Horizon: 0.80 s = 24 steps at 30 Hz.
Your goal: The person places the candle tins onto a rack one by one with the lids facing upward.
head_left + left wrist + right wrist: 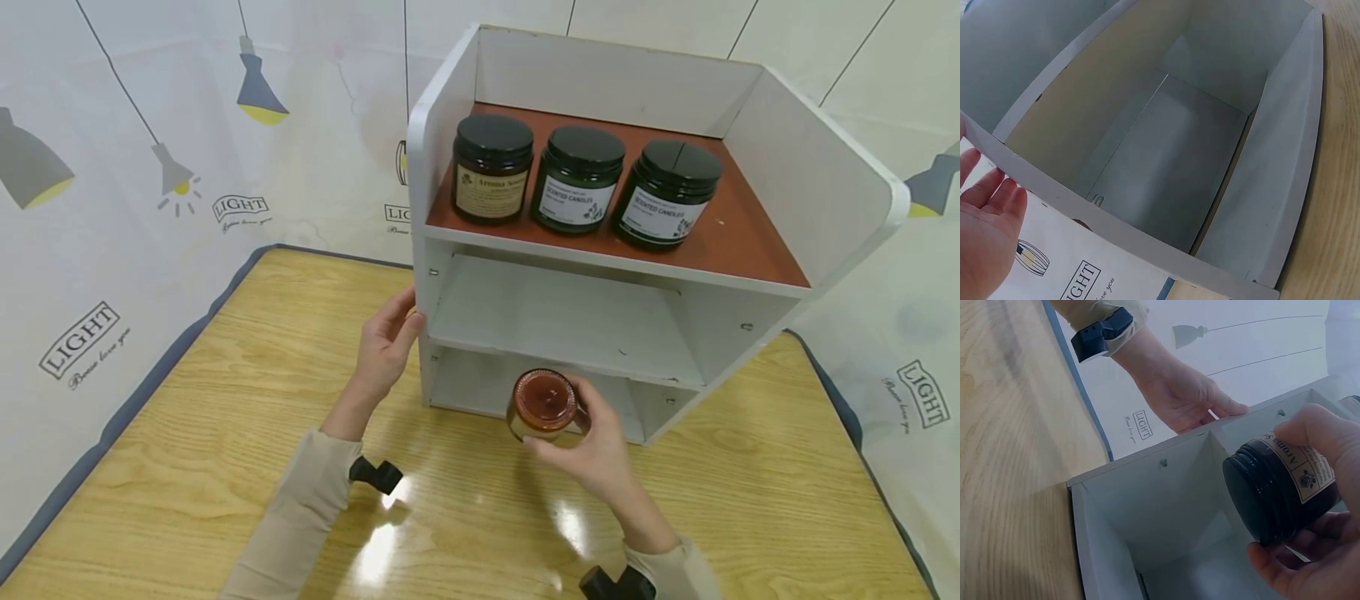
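My right hand grips an amber-brown candle jar in front of the shelf unit's lower opening. The jar is upside down, its glass base facing up in the head view. Its black lid and beige "Aroma" label show in the right wrist view, with thumb and fingers on opposite sides of the jar. My left hand rests against the outer left side of the white shelf unit, thumb at the front edge. In the left wrist view its fingers lie fairly straight along that panel.
On the unit's red-brown top stand a brown jar and two green scented-candle jars, a middle one and a right one. The unit stands on a wooden table. A lamp-printed sheet hangs behind.
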Each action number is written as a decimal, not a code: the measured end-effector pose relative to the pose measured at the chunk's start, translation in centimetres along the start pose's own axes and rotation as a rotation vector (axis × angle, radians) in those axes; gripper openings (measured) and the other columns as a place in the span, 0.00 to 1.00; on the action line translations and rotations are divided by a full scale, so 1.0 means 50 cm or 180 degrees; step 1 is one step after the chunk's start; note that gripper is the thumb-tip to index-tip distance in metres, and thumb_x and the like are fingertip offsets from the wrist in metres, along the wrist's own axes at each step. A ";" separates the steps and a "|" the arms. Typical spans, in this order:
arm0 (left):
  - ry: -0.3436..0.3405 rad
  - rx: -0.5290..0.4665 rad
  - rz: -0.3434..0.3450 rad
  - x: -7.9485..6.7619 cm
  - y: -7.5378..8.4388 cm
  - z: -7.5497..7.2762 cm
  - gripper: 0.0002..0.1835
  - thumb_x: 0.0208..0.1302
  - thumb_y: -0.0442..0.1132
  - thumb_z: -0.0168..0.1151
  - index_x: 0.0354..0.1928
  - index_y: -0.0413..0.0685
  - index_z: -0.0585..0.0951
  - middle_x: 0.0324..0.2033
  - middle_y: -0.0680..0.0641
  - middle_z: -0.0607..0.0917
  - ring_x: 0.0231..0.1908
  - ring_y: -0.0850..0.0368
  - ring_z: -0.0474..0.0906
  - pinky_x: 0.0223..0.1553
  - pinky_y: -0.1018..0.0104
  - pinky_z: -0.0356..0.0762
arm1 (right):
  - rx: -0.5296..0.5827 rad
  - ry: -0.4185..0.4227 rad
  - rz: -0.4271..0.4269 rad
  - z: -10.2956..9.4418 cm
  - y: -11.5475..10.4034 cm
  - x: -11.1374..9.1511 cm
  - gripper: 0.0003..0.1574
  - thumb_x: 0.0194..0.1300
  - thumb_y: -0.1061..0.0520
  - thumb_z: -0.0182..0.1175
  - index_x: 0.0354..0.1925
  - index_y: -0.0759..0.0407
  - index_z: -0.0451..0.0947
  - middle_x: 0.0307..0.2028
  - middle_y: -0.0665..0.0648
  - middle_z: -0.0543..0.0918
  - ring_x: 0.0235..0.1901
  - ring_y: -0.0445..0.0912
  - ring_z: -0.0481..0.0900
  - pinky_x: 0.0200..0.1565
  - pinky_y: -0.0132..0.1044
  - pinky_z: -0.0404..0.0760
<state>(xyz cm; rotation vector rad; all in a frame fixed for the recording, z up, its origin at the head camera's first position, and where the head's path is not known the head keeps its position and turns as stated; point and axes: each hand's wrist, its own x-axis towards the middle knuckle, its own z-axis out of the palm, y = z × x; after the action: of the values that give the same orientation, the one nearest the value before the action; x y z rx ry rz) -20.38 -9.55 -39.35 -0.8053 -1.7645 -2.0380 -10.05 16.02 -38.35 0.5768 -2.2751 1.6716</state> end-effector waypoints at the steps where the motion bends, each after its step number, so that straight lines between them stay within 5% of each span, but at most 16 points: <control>1: 0.0001 0.0004 0.0000 0.000 0.001 0.000 0.26 0.70 0.38 0.51 0.61 0.23 0.63 0.56 0.60 0.75 0.60 0.60 0.67 0.59 0.66 0.67 | -0.0002 0.0010 -0.0015 -0.002 -0.002 0.000 0.42 0.36 0.73 0.73 0.53 0.70 0.70 0.47 0.61 0.78 0.45 0.40 0.76 0.47 0.29 0.78; 12: 0.0040 0.0058 -0.0090 -0.001 0.003 -0.001 0.27 0.69 0.39 0.52 0.61 0.23 0.64 0.58 0.48 0.73 0.61 0.58 0.66 0.61 0.64 0.65 | 0.0015 0.0104 -0.0152 -0.026 -0.022 0.002 0.43 0.35 0.75 0.71 0.55 0.70 0.70 0.49 0.61 0.77 0.47 0.41 0.76 0.49 0.30 0.76; 24: 0.0036 0.0061 -0.0085 0.000 0.005 0.000 0.25 0.70 0.35 0.51 0.61 0.23 0.64 0.57 0.57 0.74 0.61 0.59 0.67 0.60 0.65 0.66 | 0.0046 0.0259 -0.0219 -0.049 -0.042 0.003 0.42 0.33 0.78 0.70 0.52 0.76 0.68 0.47 0.52 0.76 0.45 0.41 0.76 0.48 0.28 0.77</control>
<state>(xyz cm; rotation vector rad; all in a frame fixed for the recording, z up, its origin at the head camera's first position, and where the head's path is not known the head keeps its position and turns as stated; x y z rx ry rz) -20.25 -9.58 -39.16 -0.7670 -1.7952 -2.0354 -9.27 17.75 -35.75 0.5729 -2.1634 1.6497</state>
